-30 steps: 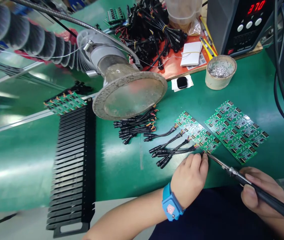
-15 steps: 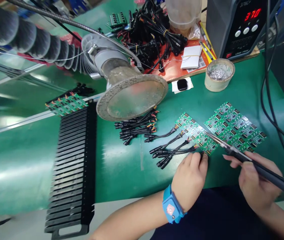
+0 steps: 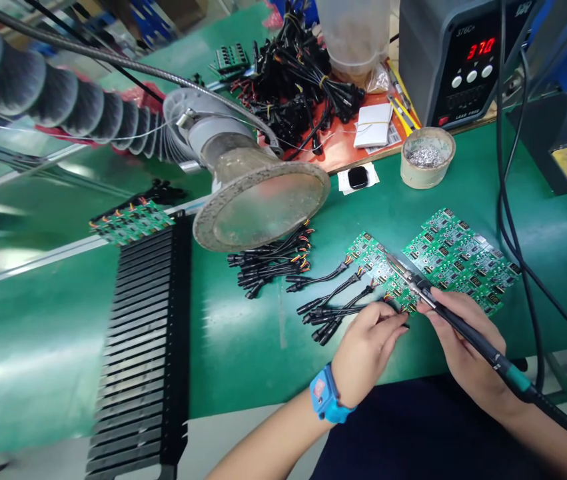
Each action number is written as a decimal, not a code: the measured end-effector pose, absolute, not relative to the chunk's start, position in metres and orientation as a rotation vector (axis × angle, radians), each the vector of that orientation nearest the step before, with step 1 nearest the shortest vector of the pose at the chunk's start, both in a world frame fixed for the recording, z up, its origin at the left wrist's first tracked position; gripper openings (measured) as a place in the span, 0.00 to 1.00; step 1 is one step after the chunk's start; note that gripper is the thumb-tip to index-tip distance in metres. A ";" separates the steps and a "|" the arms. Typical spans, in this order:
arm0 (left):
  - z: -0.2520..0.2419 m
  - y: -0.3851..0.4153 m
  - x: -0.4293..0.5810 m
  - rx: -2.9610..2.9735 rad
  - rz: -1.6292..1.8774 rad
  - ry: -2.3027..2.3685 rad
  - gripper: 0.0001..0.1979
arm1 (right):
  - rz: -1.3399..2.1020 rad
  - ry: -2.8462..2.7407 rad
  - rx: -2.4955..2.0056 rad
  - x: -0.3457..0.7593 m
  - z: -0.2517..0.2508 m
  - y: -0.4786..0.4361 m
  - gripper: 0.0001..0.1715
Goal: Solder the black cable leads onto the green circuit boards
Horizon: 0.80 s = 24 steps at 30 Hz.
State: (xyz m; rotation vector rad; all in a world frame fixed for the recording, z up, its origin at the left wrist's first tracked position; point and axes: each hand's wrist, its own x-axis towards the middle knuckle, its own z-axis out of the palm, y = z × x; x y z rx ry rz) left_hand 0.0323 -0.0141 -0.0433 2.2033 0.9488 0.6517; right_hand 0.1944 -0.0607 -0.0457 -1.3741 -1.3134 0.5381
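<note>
Item: soldering work at a green-matted desk [image 3: 243,347].

Right hand [image 3: 463,347]: fingers wrapped pen-style round a black-handled soldering iron with a teal collar [image 3: 468,333]; its metal tip lies over the narrow green circuit-board strip with black pigtail leads attached [image 3: 383,270].

Left hand [image 3: 368,347]: fingertips pressed together at the strip's near edge, at 6 o'clock from the tip, apparently pinching a lead end; the exact contact is hidden. Blue wrist strap [image 3: 326,395] worn.

Surroundings: wider green board panel [image 3: 458,257] touching the strip at 3 o'clock; loose bundle of black leads [image 3: 268,260] at 9 o'clock; dusty metal extraction funnel [image 3: 263,200] at 11 o'clock; grey soldering station showing red digits [image 3: 450,57] at 1 o'clock.

Handling note (judgement): steady the lead flat, keep fingertips clear of the tip, touch pad and wire together briefly.
</note>
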 end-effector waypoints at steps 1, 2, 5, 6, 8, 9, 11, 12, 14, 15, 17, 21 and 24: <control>-0.043 -0.013 0.031 2.231 0.642 0.932 0.10 | 0.535 -1.317 -1.366 0.195 -0.046 -0.061 0.20; -0.043 -0.012 0.031 2.257 0.632 0.916 0.10 | 0.537 -1.319 -1.363 0.195 -0.046 -0.061 0.20; -0.044 -0.010 0.031 2.327 0.602 0.885 0.11 | 0.561 -1.316 -1.356 0.196 -0.047 -0.060 0.20; -0.044 -0.011 0.031 2.355 0.588 0.891 0.11 | 0.569 -1.317 -1.354 0.196 -0.047 -0.060 0.20; -0.044 -0.014 0.034 2.416 0.543 0.936 0.11 | 0.573 -1.323 -1.349 0.195 -0.047 -0.060 0.20; -0.043 -0.016 0.035 2.443 0.515 0.971 0.11 | 0.565 -1.328 -1.350 0.195 -0.046 -0.060 0.20; -0.043 -0.020 0.038 2.482 0.466 1.033 0.10 | 0.530 -1.343 -1.358 0.198 -0.046 -0.064 0.21; -0.042 -0.022 0.039 2.495 0.453 1.054 0.10 | 0.500 -1.355 -1.360 0.201 -0.047 -0.068 0.22; -0.041 -0.025 0.040 2.515 0.451 1.072 0.10 | 0.419 -1.401 -1.340 0.211 -0.051 -0.078 0.25; -0.041 -0.025 0.040 2.524 0.459 1.072 0.10 | 0.372 -1.433 -1.311 0.217 -0.053 -0.084 0.26; -0.042 -0.026 0.040 2.539 0.490 1.075 0.10 | 0.323 -1.523 -1.212 0.230 -0.059 -0.096 0.27; -0.044 -0.028 0.040 2.563 0.570 1.095 0.10 | 0.342 -1.615 -1.057 0.246 -0.068 -0.109 0.29; -0.046 -0.030 0.040 2.567 0.592 1.099 0.10 | 0.391 -1.654 -1.064 0.248 -0.069 -0.110 0.31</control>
